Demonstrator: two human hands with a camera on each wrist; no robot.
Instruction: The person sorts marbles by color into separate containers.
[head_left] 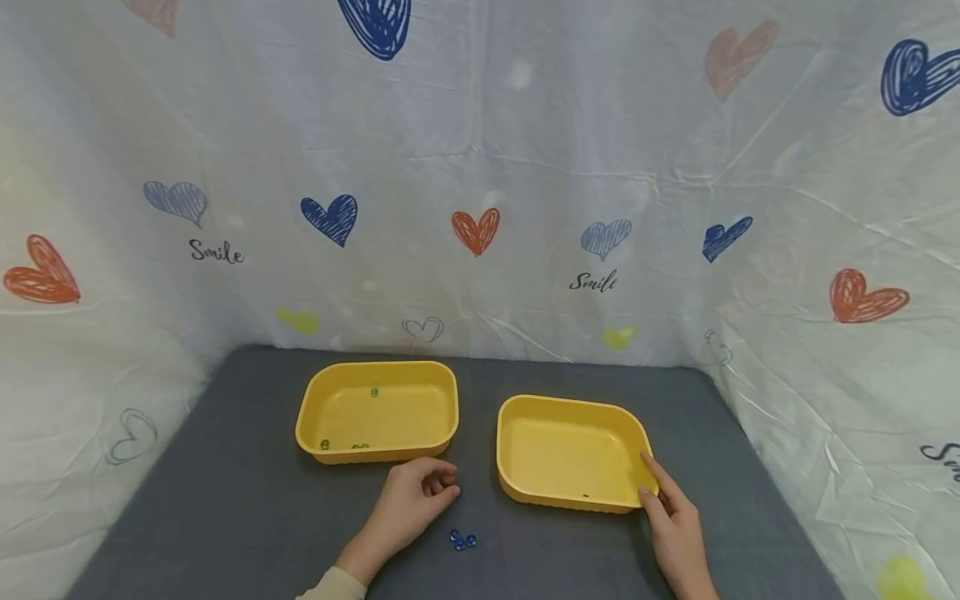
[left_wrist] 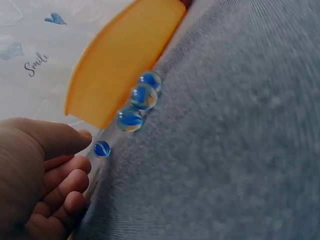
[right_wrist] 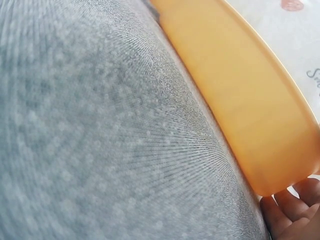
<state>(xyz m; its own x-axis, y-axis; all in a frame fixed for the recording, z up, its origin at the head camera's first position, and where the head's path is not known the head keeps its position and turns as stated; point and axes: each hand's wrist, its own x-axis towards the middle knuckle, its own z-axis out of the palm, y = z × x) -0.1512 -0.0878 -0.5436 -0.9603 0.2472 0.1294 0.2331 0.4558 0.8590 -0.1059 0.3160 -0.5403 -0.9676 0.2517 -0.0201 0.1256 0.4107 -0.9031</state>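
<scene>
My left hand (head_left: 412,498) is over the cloth between two yellow trays, thumb and fingers loosely bent with nothing gripped. Just beyond its fingertips in the left wrist view lies a single blue glass marble (left_wrist: 102,149). Three more blue marbles (left_wrist: 143,96) sit together on the cloth, nearer me than that hand in the head view. My right hand (head_left: 675,525) holds the right yellow tray (head_left: 566,408) at its near right corner, thumb and a finger at the rim. In the right wrist view, fingers (right_wrist: 295,205) curl against that tray's end.
The left yellow tray (head_left: 378,455) stands farther back, with several green marbles (head_left: 374,392) in it. A small dark thing (head_left: 585,497) shows at the right tray's near rim. Grey cloth (head_left: 240,500) covers the table; a white curtain (head_left: 525,317) with printed hearts hangs behind and at both sides.
</scene>
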